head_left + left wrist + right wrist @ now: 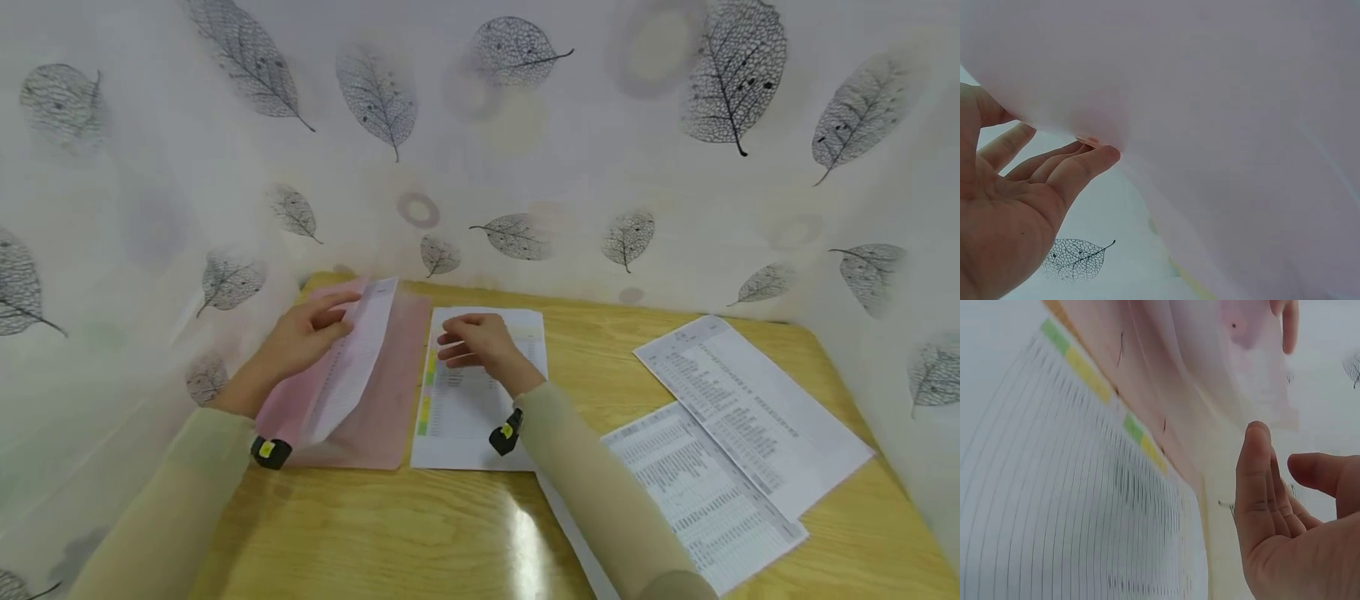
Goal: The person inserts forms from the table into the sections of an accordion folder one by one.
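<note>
While your left hand (303, 337) pinches the lifted front flap of the pink translucent folder (375, 417) with a printed sheet (352, 367) against it, the pocket stays open, so a page could go in or out. The folder lies at the far left of the wooden table (420, 533), against the leaf-patterned wall (525, 125). Your right hand (480, 343) rests with loosely bent fingers, gripping nothing, on the table sheet with green and yellow cells (465, 408) just beside the folder, which keeps that page flat and close. Two more printed sheets (735, 442) overlap well apart to the right, out of the way.
</note>
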A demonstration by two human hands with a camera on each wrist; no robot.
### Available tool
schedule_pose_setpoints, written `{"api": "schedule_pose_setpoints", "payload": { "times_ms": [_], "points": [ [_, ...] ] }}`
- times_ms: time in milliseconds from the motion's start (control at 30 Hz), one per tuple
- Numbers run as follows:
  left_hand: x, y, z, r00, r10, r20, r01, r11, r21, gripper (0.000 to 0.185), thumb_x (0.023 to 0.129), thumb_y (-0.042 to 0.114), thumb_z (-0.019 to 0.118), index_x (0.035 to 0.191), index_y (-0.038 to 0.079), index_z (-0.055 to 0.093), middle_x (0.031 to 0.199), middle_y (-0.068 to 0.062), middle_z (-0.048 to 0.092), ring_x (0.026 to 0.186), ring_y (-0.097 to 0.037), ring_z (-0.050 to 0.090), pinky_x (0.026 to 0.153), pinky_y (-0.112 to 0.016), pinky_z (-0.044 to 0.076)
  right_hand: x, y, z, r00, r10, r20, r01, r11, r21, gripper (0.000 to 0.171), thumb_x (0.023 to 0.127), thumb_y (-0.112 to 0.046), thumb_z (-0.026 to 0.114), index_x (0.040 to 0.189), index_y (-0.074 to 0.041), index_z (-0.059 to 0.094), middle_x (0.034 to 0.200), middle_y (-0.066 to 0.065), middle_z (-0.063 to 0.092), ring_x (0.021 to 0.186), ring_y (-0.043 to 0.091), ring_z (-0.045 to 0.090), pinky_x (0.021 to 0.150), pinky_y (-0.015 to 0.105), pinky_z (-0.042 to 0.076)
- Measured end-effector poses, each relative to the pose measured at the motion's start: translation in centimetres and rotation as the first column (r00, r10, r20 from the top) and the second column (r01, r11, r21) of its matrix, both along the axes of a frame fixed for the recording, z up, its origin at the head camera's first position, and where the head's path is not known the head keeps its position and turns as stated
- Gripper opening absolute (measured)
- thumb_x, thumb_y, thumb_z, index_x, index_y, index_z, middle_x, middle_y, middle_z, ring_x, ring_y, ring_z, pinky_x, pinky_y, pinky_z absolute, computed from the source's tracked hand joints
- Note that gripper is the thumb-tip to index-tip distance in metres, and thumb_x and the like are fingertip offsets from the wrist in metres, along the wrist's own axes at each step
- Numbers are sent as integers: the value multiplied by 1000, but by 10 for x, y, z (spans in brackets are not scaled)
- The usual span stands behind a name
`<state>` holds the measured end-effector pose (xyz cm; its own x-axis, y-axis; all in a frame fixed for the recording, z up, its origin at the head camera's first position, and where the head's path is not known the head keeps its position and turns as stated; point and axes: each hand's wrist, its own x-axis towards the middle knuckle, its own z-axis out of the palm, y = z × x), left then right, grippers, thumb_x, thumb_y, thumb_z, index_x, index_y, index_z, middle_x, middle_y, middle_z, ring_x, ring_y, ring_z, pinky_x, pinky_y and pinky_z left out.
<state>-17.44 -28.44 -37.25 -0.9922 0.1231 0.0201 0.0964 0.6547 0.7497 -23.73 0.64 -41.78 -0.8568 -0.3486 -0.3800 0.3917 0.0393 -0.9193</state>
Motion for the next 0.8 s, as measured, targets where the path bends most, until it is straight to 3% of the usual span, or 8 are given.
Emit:
{"api": "schedule_pose_setpoints", "payload": {
  "times_ms": [267, 367, 467, 533, 600, 667, 800],
  "points": [
    [1, 0, 1, 1000, -17, -14, 16, 1000, -18, 52, 106, 19, 62, 156, 11, 52, 153, -29, 54, 141, -45, 55, 106, -54, 50, -6, 55, -5, 999, -51, -19, 53, 992, 115, 44, 105, -22, 65, 142, 2, 62, 112, 16, 76, 77, 17, 77, 72, 33, 64],
    [0, -1, -1, 1000, -24, -13, 24, 1000, -15, 52, 106, 19, 63, 156, 10, 52, 155, -28, 52, 142, -44, 54, 101, -33, 53, -7, 73, -6, 997, -82, -13, 82, 986, 142, 44, 106, -23, 63, 142, 1, 60, 117, 18, 75, 79, 17, 77, 74, 33, 64],
    [0, -2, -3, 999, -30, -13, 30, 1000, -5, 52, 106, 18, 63, 156, 9, 52, 160, -27, 47, 142, -45, 53, 91, -12, 47, -8, 90, -7, 995, -104, 0, 103, 981, 167, 45, 107, -24, 61, 144, 1, 58, 127, 21, 72, 82, 17, 76, 78, 32, 63],
    [-1, -2, -5, 999, -36, -15, 36, 999, 5, 52, 106, 18, 63, 156, 9, 52, 162, -27, 44, 143, -46, 52, 87, -6, 43, -9, 101, -10, 994, -111, 8, 108, 979, 174, 46, 107, -24, 60, 145, 2, 56, 133, 24, 69, 83, 16, 76, 81, 33, 63],
    [-1, -2, -5, 999, -36, -16, 36, 999, 3, 52, 106, 19, 63, 156, 9, 52, 162, -25, 44, 143, -45, 52, 88, -7, 44, -11, 112, -14, 992, -120, 26, 113, 978, 175, 48, 108, -23, 59, 148, 3, 53, 133, 24, 68, 84, 16, 75, 81, 32, 63],
    [-1, -2, -5, 999, -37, -14, 37, 999, -5, 52, 106, 20, 62, 156, 10, 51, 163, -25, 44, 144, -44, 52, 94, -17, 49, -14, 123, -20, 990, -135, 43, 126, 978, 166, 48, 108, -21, 58, 148, 4, 51, 123, 21, 71, 81, 15, 74, 78, 30, 63],
    [-1, -1, -5, 999, -41, -21, 41, 999, -11, 51, 106, 18, 62, 155, 8, 52, 161, -26, 45, 143, -45, 53, 95, -19, 50, -17, 139, -31, 981, -181, 67, 170, 975, 147, 47, 106, -15, 59, 145, 8, 50, 99, 9, 73, 74, 13, 75, 71, 29, 63]
  ]
}}
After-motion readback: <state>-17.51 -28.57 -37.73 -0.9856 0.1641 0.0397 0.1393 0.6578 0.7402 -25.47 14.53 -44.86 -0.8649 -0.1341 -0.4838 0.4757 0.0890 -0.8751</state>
